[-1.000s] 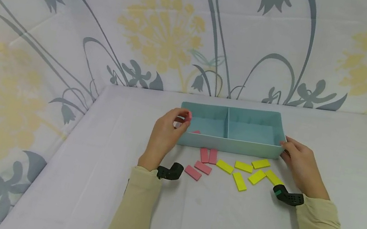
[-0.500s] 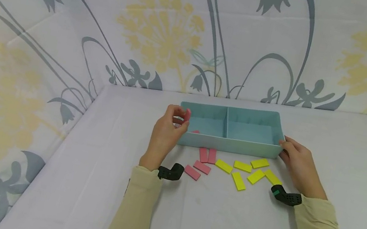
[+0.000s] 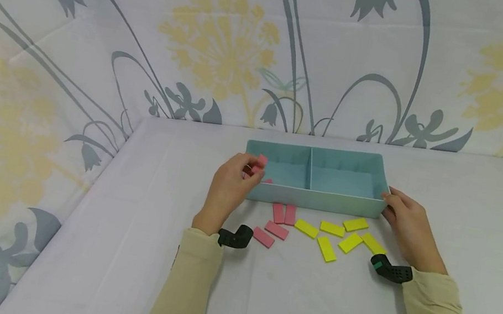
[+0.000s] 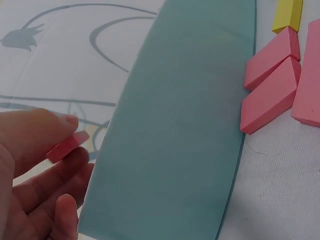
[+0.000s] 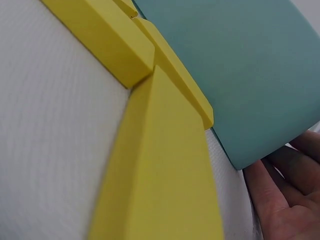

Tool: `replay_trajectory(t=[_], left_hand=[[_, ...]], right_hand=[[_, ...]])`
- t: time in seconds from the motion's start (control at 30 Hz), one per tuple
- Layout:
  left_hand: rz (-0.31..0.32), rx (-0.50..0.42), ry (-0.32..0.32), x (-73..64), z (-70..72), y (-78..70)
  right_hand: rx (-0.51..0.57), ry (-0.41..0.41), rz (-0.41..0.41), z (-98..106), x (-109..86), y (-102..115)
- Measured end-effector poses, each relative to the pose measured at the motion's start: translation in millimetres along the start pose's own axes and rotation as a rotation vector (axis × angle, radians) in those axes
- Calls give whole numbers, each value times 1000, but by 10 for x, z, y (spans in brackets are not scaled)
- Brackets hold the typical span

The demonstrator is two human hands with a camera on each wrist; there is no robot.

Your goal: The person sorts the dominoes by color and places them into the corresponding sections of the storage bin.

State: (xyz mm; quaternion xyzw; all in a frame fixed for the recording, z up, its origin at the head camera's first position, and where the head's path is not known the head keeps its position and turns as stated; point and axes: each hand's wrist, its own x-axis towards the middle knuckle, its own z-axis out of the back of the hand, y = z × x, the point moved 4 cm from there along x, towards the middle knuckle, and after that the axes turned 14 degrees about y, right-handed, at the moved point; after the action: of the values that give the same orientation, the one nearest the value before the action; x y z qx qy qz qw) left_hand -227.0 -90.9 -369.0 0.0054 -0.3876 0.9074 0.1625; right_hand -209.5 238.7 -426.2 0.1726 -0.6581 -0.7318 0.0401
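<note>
Between thumb and fingers, my left hand (image 3: 229, 189) pinches a pink block (image 4: 67, 146) above the left compartment of a blue-green divided box (image 3: 315, 199). Part of another pink block (image 3: 268, 181) shows inside that compartment, just behind the front wall. At the box's front right corner, my right hand (image 3: 411, 227) grips the rim and side wall. In the right wrist view, its fingers lie along the box's end, partly out of frame. The right compartment (image 3: 348, 181) shows only its bare floor.
In front of the box, several pink blocks (image 3: 276, 230) lie to the left and several yellow blocks (image 3: 327, 249) to the right on a white cloth (image 3: 305, 312). A floral curtain (image 3: 230, 46) hangs behind the table.
My left hand has dipped slightly and shifted right with its pink block, further over the left compartment. My right hand keeps its hold on the box corner.
</note>
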Motion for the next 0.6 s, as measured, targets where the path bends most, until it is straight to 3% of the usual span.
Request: replay_trajectory(t=[0.1,0.27,0.6], left_hand=[[-7,27,14,-1,-5,-18],[-24,45,-14,-9,24,-43],[-29,-4,-21,-19,15,-8]], right_hand=[[-14,-2,-2,3,-1,1],[-35,-7,-11,4,-3,9],[4,2,3,-18,-15,2]])
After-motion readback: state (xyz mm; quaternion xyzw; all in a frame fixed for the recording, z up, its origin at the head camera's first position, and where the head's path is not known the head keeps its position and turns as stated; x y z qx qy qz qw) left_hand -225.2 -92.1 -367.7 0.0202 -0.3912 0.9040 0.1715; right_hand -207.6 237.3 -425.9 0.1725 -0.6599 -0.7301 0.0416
